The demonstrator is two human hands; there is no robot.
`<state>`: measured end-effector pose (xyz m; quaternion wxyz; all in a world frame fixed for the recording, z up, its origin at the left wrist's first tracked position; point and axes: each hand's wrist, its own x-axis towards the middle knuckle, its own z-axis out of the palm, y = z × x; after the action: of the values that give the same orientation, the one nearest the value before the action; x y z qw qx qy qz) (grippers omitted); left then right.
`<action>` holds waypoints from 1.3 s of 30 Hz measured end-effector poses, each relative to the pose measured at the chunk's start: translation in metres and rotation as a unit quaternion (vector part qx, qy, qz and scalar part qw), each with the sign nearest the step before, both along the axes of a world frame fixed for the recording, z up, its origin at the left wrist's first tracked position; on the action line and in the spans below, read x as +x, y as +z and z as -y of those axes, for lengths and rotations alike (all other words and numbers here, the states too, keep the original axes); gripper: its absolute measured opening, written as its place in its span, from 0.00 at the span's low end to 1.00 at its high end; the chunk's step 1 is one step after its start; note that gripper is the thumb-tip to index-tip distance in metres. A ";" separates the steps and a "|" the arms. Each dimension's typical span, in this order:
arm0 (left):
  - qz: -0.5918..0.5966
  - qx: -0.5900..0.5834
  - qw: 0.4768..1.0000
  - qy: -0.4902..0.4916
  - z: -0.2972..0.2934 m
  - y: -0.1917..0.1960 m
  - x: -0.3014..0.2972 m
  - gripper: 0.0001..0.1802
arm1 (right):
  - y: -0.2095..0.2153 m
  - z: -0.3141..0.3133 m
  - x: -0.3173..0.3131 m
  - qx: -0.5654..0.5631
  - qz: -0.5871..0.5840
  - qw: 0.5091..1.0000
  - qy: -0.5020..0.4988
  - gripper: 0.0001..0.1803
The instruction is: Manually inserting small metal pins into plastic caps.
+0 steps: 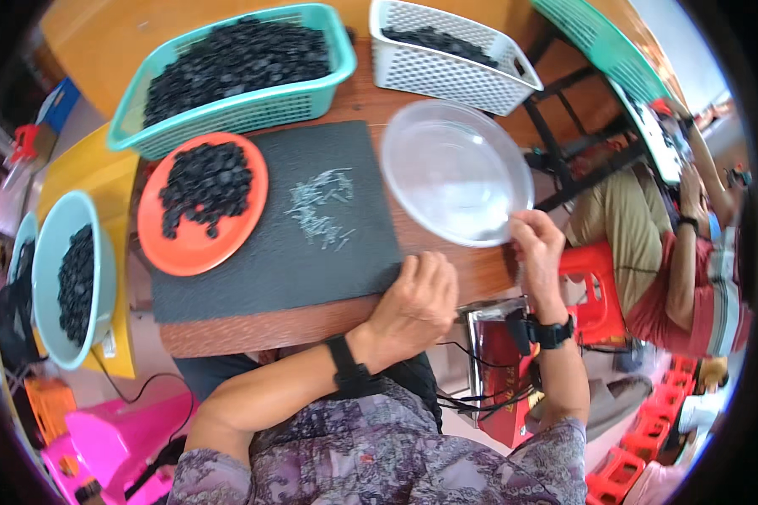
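My left hand (419, 295) is closed, its fingers curled at the lower right corner of a dark grey mat (337, 269); anything inside it is hidden. My right hand (537, 244) has its fingertips pinched together at the right rim of a clear round plastic bowl (455, 168). Whether they grip the rim or something small, I cannot make out. Several thin, pale, clear slivers (318, 210) lie scattered on the mat. Left of them, an orange-red plate (202, 259) holds a heap of small black disc-like pieces (206, 181).
Behind the mat stand a green basket (219, 108) and a white basket (455, 77), both with black pieces. A pale blue basin (101, 286) of similar pieces is at the left. On the right sits another person (691, 278), near a red stool (594, 286).
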<state>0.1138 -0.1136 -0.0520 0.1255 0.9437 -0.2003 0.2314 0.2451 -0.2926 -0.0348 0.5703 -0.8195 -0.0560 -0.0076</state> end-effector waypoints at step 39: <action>-0.026 -0.049 0.997 -0.052 0.000 0.032 -0.017 0.23 | 0.082 0.074 0.029 0.073 -0.046 0.992 0.087 0.05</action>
<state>0.0970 -0.1132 -0.0203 0.1884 0.9303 -0.2348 0.2094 0.2739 -0.3664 0.0476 0.6292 -0.7672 -0.0997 0.0754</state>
